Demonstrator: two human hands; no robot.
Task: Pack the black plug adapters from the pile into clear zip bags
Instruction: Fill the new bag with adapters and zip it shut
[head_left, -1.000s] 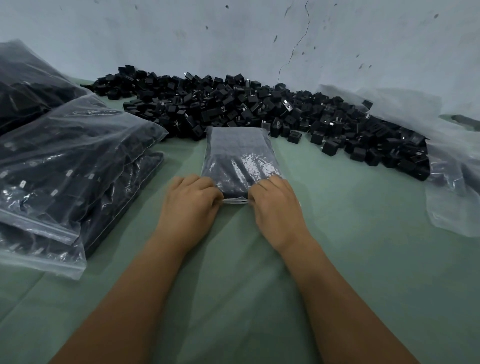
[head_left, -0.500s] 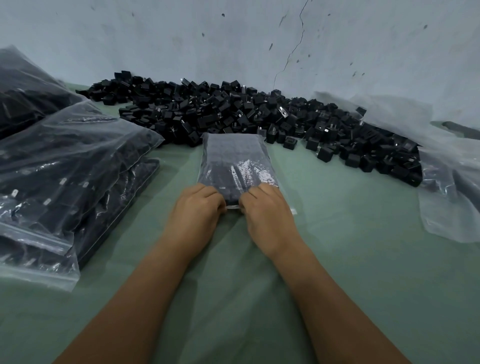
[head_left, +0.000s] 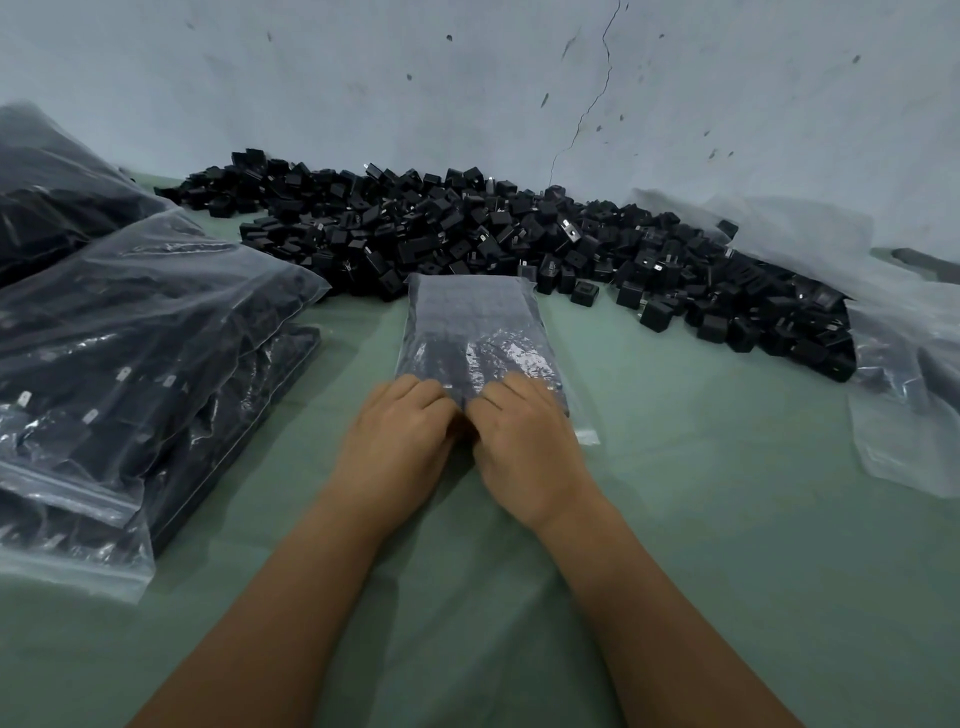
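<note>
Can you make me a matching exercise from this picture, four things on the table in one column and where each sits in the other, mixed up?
Things:
1. loose pile of black adapters
2. small filled zip bag
3. stack of big filled bags
4. crumpled clear plastic

Places:
A. at the left edge of the green table
B. in the centre, under the fingers of the left hand and the right hand
C. along the back, against the wall
D. at the right edge of the table

Pairs: 1-C, 2-B, 3-A, 4-D
</note>
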